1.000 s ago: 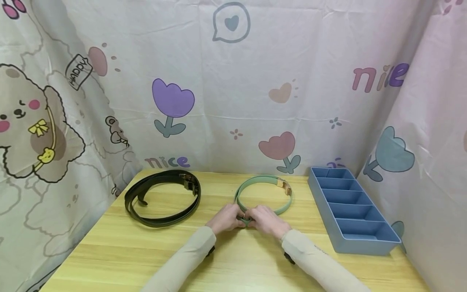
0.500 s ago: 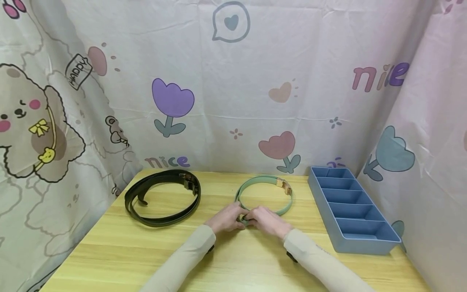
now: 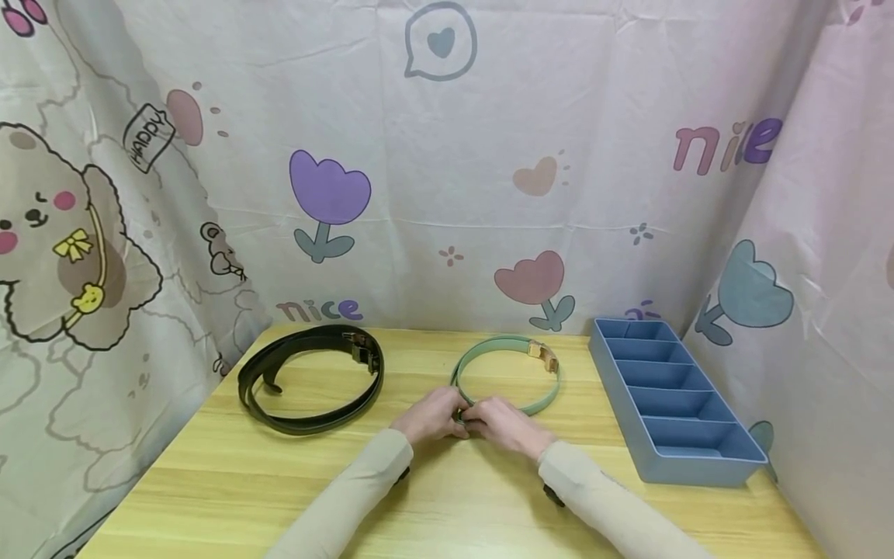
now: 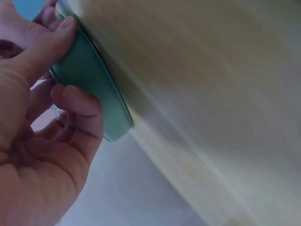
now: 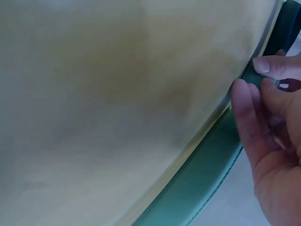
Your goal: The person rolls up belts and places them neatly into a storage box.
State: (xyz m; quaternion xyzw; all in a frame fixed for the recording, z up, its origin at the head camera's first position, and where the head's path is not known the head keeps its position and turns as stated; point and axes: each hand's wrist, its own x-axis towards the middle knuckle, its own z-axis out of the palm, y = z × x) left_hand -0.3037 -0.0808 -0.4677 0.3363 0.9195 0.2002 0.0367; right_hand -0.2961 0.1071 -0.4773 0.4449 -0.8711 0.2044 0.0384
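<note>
In the head view a green belt [image 3: 543,404] with a gold buckle [image 3: 542,356] lies coiled on edge in a ring on the table. My left hand [image 3: 431,416] and right hand [image 3: 504,427] meet at the near left of that ring. In the left wrist view, the left thumb lies on the outer face of the green strap [image 4: 91,77], fingers curled around it. The right wrist view has the right hand's thumb and fingers pinching the strap [image 5: 207,174] close to the left fingertips. The piece between the two hands is mostly hidden by fingers.
A black belt [image 3: 302,425] lies coiled at the table's left, its buckle on the inner right side. On the right stands a blue tray [image 3: 691,472] with several compartments. A printed cloth [image 3: 433,194] hangs behind the wooden table [image 3: 447,505].
The right hand's fingers have shifted slightly left along the strap, toward the left hand. The left hand stays almost in place, and both belts and the tray have not moved.
</note>
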